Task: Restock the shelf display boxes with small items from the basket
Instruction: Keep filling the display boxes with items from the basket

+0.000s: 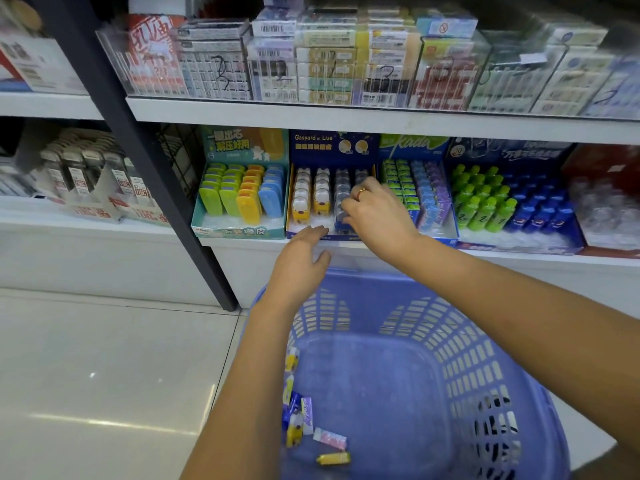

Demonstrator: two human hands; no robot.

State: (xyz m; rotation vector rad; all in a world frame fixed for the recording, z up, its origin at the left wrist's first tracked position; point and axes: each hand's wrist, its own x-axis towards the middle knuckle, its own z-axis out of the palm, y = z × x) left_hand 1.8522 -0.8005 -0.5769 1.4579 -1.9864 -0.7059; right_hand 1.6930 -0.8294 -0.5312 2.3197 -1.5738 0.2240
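A dark blue display box [330, 147] on the lower shelf holds rows of small yellow and blue animal-shaped items [300, 202]. My right hand [375, 211] reaches into its right rows, fingers curled on a blue item [341, 221] at the front. At the box's front edge my left hand [303, 252] rests flat with fingers apart and holds nothing. Below stands a purple-blue plastic basket [460, 344] with several small packets [299, 415] and a yellow item [334, 458] on its bottom.
A teal box of green, yellow and blue cases [240, 197] stands to the left. Boxes of green and blue packets [415, 192] and small bottles [505, 202] stand to the right. Clear bins of stationery [329, 64] fill the upper shelf. A dark post [138, 161] slants at left.
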